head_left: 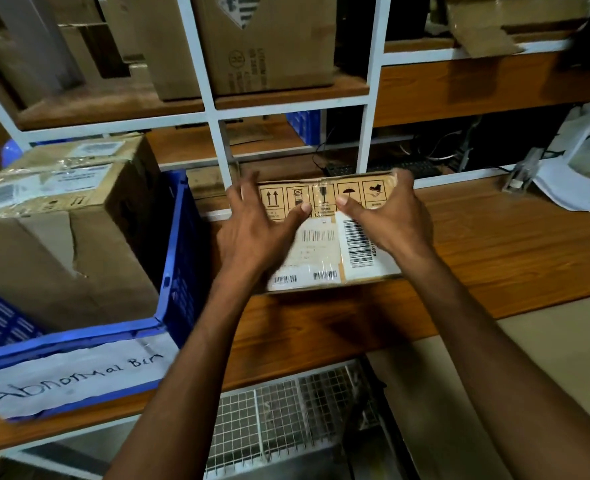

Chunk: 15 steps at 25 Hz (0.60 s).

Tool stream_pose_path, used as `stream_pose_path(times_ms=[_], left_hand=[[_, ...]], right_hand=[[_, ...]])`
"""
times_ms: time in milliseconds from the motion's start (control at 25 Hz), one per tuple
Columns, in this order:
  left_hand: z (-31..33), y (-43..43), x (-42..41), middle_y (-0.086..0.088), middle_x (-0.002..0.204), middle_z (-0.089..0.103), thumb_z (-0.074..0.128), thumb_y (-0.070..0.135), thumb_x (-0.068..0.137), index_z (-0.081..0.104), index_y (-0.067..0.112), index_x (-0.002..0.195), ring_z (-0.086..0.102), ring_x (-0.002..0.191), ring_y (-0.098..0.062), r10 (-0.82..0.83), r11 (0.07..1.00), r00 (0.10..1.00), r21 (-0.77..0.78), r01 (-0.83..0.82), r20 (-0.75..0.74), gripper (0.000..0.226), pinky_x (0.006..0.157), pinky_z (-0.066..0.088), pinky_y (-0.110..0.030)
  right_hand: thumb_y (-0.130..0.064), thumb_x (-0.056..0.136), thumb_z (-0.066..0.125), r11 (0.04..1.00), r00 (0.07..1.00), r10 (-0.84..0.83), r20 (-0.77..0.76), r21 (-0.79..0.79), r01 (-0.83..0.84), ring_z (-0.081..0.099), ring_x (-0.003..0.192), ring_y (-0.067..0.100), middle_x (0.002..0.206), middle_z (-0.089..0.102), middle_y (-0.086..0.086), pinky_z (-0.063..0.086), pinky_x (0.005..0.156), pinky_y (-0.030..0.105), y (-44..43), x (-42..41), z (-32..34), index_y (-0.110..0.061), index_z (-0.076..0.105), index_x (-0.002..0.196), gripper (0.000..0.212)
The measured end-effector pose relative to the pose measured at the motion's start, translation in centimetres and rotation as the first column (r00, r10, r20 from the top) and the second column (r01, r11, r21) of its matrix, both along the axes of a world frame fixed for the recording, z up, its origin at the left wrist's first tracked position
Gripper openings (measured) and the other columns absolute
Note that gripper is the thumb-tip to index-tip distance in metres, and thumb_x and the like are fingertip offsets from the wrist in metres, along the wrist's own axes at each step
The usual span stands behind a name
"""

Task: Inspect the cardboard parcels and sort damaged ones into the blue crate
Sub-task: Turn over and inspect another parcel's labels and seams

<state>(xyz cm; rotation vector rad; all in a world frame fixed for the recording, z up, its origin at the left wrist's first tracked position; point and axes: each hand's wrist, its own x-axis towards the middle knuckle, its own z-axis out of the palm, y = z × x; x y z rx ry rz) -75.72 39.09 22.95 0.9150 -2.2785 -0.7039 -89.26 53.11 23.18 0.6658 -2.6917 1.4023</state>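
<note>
- The flat parcel [321, 251] lies on the wooden bench [494, 244], just to the right of the blue crate [179, 244], with its barcode labels facing up.
- The left hand [252, 233] lies over the parcel's left part with its fingers spread and fairly straight. It rests on the top and does not clasp it.
- The right hand [390, 220] covers the far right corner. Its fingers appear to bend over the far edge, so it looks like a light hold there.
- With only one hand truly holding, the parcel could pivot or slip out as it is lifted or turned over for checking.
- The clear tape and glossy labels on top probably give the palms little grip, which adds to that risk.
- The underside and far side are hidden, so a dent or tear there could be missed and the parcel sorted wrongly.
- The crate is already crowded by a big torn box [61, 258], so another parcel might sit high and slide off.
- The bench is brown wood grain, and a paper label [72, 379] on the crate front reads "Abnormal Bin".
- A white rack [210, 109] holds more cartons behind the bench, cables [425, 154] run at the back, and a wire mesh [286, 410] sits below.
</note>
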Motion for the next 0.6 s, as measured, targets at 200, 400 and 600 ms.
stream_pose_path(times_ms=[200, 400, 600], left_hand=[[0.4, -1.2, 0.1, -0.007, 0.172, 0.01, 0.075, 0.066, 0.082, -0.011, 0.037, 0.163, 0.046, 0.141, -0.037, -0.105, 0.993, 0.994, 0.057, 0.104, 0.008, 0.122, 0.108, 0.042, -0.054], [-0.8, -1.1, 1.0, 0.012, 0.114, 0.06, 0.075, 0.04, 0.093, 0.034, 0.02, 0.148, 0.067, 0.107, -0.015, 0.053, 0.953, 0.968, 0.302, 0.025, -0.247, 0.072, 0.077, 0.048, -0.019], [-0.9, -1.5, 0.3, 0.005, 0.117, 0.067, 0.06, 0.043, 0.103, 0.045, 0.016, 0.137, 0.065, 0.088, -0.006, 0.084, 0.979, 0.968, 0.199, -0.037, -0.235, 0.047, 0.07, 0.046, -0.018]], right_hand=[[-0.042, 0.066, 0.093, 0.989, 0.967, 0.107, 0.231, -0.124, -0.08, 0.053, 0.132, 0.03, 0.147, 0.054, 0.004, 0.048, 0.105, 0.048, 0.4, -1.5, 0.4, -0.027, 0.025, 0.157, 0.114], [-0.046, 0.067, 0.093, 0.974, 0.972, 0.096, 0.214, -0.22, -0.048, 0.066, 0.106, 0.018, 0.112, 0.069, -0.008, 0.058, 0.092, 0.043, 0.9, -1.6, -0.9, -0.028, 0.056, 0.117, 0.065], [-0.048, 0.087, 0.077, 0.981, 0.993, 0.05, 0.104, -0.194, -0.029, 0.068, 0.103, 0.017, 0.113, 0.073, -0.008, 0.057, 0.092, 0.044, 0.9, -2.2, -1.1, -0.028, 0.065, 0.119, 0.039]])
